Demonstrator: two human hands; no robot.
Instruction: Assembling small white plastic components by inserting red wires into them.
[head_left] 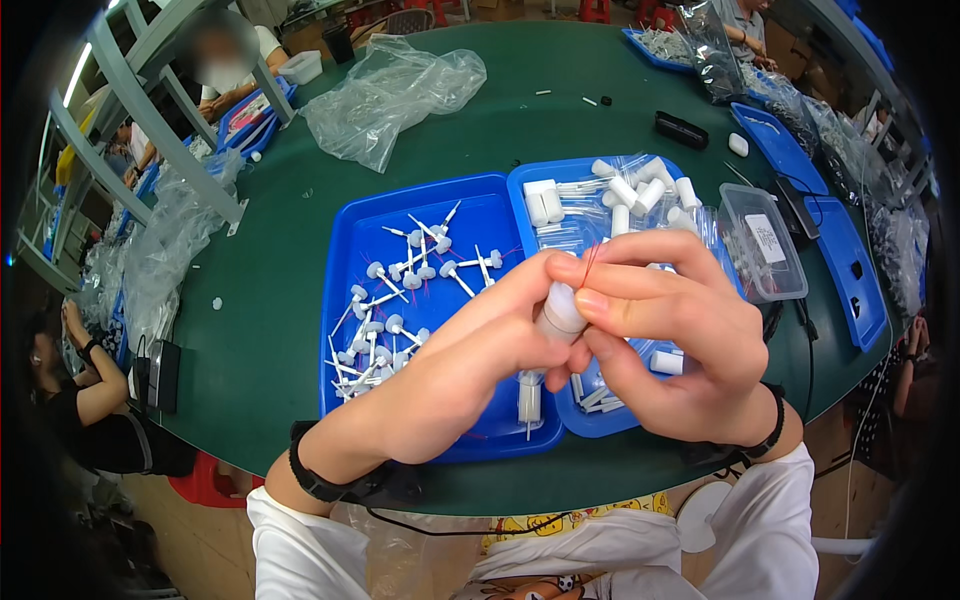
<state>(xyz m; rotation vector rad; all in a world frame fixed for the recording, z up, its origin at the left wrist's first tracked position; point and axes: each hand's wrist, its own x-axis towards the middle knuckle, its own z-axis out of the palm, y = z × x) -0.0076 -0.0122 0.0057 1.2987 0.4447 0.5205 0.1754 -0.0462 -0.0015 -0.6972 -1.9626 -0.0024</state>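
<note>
Above the front of two blue trays, my left hand (460, 365) is closed around a white-topped cylinder (562, 312). A see-through tube end (530, 400) with a thin rod in it sticks out below that hand; it looks like part of the same piece. My right hand (690, 320) touches the cylinder's top, thumb and fingers pinched at thin red wires (591, 262) that rise from there. In the left blue tray (460, 205) lie several white rods with grey round ends (396, 325) and red wires. White cylinders (640, 190) and see-through tubes fill the right blue tray (518, 185).
A see-through lidded box (765, 245) stands right of the trays, beside cables and a black case (681, 130). A crumpled plastic bag (390, 95) lies at the back. Grey metal framing (170, 130) rises at the left. Other people sit around the green table (270, 250).
</note>
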